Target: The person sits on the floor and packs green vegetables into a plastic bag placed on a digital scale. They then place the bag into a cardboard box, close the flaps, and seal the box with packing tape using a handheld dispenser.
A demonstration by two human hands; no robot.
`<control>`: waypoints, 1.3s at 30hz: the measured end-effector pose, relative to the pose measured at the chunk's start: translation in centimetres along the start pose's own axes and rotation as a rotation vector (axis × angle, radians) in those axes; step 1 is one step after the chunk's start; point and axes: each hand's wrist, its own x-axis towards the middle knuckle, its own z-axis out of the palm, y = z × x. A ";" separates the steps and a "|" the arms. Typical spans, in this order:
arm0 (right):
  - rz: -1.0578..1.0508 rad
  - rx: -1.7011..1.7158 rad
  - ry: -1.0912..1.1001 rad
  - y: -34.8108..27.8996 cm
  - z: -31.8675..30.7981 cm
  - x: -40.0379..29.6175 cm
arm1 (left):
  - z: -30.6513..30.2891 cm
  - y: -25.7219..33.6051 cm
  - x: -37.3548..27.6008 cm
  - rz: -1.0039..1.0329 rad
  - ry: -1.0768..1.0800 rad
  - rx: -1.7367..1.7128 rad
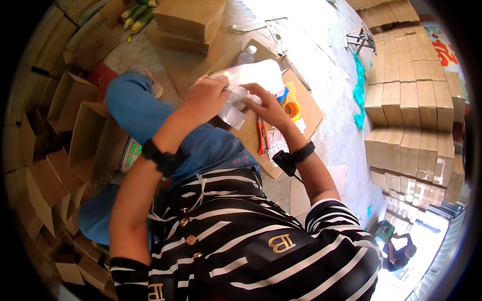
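Note:
My left hand (207, 96) pinches the near edge of a crumpled piece of clear plastic film (233, 116), possibly a small bag. From the other side, my right hand (269, 107) has its thumb and fingers closed on the same film. Just beyond both hands lies a white plastic bundle (260, 75), overexposed and hard to make out. An orange tape dispenser (292, 103) sits right of my right hand on a cardboard surface (310, 109). A red utility knife (261, 137) and printed label sheets (278, 145) lie below that hand.
A capped plastic bottle (246, 56) stands behind the white bundle. Open cardboard boxes (92, 143) crowd the left, and stacked cartons (410, 105) line the right. Green ears resembling corn (137, 17) lie at upper left. A person (401, 256) holds a green crate (385, 230) at lower right.

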 end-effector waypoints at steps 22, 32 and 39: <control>-0.139 -0.099 0.193 -3.8 1.0 6.6 | -19.9 5.9 -15.6 -0.626 0.464 -0.408; -0.639 -0.092 -0.482 -18.0 8.0 10.6 | -22.7 7.0 -19.6 -0.668 0.548 -0.333; -0.053 0.254 -0.775 -19.7 12.3 10.0 | -20.0 7.7 -21.1 -0.531 0.751 0.400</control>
